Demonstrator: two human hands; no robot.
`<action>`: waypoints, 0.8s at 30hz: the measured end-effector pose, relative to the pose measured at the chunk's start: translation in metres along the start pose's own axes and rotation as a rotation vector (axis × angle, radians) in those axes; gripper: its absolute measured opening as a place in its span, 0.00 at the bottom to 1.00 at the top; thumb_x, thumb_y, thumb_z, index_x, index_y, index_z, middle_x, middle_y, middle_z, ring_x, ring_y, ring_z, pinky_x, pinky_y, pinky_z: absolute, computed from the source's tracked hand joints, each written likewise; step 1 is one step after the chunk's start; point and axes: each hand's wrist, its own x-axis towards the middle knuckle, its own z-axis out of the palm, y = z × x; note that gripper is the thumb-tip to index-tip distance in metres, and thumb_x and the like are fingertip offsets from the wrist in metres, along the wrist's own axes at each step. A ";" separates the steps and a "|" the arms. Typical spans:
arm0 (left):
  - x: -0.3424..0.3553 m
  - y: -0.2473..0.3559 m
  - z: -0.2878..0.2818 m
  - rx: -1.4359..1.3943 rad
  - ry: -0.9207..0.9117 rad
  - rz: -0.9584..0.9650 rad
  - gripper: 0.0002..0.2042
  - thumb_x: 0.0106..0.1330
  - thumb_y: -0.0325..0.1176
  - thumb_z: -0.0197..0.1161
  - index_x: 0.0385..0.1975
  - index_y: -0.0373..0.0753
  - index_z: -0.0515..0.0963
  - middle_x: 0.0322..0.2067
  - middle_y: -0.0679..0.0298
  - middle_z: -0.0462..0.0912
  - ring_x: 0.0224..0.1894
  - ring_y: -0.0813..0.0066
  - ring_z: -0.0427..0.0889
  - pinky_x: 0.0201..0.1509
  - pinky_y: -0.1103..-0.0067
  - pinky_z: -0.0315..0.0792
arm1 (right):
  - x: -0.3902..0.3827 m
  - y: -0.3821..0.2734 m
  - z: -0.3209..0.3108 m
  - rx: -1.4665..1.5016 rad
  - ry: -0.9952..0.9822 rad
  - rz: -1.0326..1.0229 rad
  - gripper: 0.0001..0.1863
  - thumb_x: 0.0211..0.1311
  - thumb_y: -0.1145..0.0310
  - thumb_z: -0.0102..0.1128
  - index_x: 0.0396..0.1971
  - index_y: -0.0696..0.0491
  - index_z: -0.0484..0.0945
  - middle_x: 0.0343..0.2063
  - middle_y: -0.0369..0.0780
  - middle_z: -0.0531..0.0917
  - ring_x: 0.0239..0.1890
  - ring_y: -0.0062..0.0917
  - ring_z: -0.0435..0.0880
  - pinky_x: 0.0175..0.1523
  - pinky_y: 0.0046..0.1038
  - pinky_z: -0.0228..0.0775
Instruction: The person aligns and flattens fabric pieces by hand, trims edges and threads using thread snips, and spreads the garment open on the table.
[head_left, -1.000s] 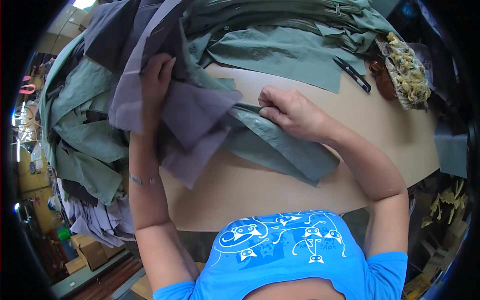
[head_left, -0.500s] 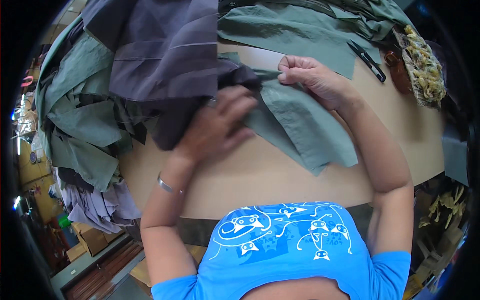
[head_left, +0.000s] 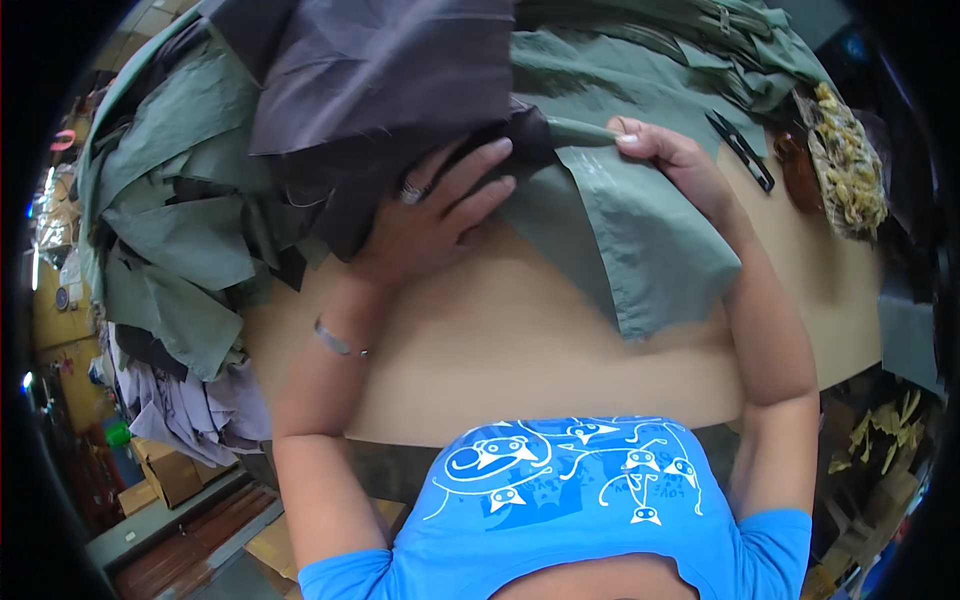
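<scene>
Pinching green cloth in the right hand, with dark cloth by the left

Gripping the green cloth by its upper edge, the right hand has its thumb laid over the fabric and its fingers curled in; the cloth hangs from that pinch, running down in front of the right hand and leftward toward the left hand, its lower corner just over or on the table; which of the two, I cannot tell. The left hand has its fingers straight and spread, back upward, at the near edge of the dark cloth; its palm side is hidden, so I cannot tell whether it presses on any fabric. A ring sits on one of its fingers; a bracelet circles the wrist behind it.

The green cloth looks thin, light and soft, with a slightly crisp, smooth face that may slide on itself; it seems hard to damage but quick to crease or fold over; the edge under the right thumb looks a sound place to hold, and a second hold farther left along that edge would likely keep it flat. The dark cloth looks limp, and its greater spread probably makes it drag more.

Leftward of the left hand lies a pile of green pieces; beyond the right hand spreads more green fabric; to its right rest black snips and, past them, a clear packet with yellowish contents.
</scene>
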 end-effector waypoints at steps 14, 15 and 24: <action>0.062 -0.005 -0.024 -0.217 0.261 -0.258 0.17 0.43 0.18 0.58 0.34 0.44 0.75 0.33 0.63 0.79 0.29 0.61 0.79 0.31 0.70 0.73 | 0.013 0.045 -0.021 0.314 -0.115 0.022 0.17 0.67 0.63 0.46 0.51 0.55 0.70 0.44 0.42 0.77 0.45 0.27 0.78 0.52 0.30 0.71; 0.068 -0.008 -0.026 -0.186 0.261 -0.239 0.16 0.44 0.17 0.56 0.35 0.42 0.75 0.31 0.61 0.79 0.31 0.60 0.80 0.34 0.72 0.73 | 0.009 0.052 -0.020 0.297 -0.259 0.038 0.20 0.67 0.63 0.46 0.55 0.55 0.67 0.48 0.44 0.76 0.49 0.30 0.76 0.56 0.32 0.69; 0.039 -0.008 -0.049 -0.130 0.250 -0.143 0.10 0.47 0.24 0.58 0.32 0.34 0.75 0.27 0.57 0.80 0.26 0.61 0.81 0.31 0.76 0.73 | 0.061 0.028 0.037 -0.412 -0.052 -0.187 0.16 0.62 0.70 0.54 0.50 0.55 0.71 0.42 0.37 0.76 0.41 0.23 0.76 0.46 0.26 0.71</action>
